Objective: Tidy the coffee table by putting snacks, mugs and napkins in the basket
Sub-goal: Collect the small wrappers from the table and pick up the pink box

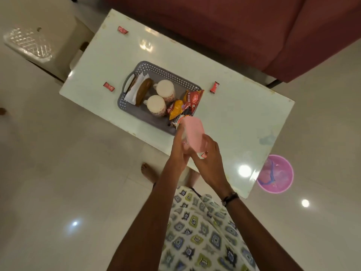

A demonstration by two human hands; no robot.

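A grey perforated basket stands on the white coffee table. Inside it are two white mugs, white napkins beside a brown oblong item, and several snack packets. Both hands hold a pink packet above the basket's near corner: my left hand grips its left side, my right hand its lower right end. Three small red wrapped candies lie on the table: one far left, one left of the basket, one right of it.
A maroon sofa runs along the table's far side. A cream plastic stool stands at the left end. A pink bin sits on the floor at the right. My bare foot is near the table's front edge.
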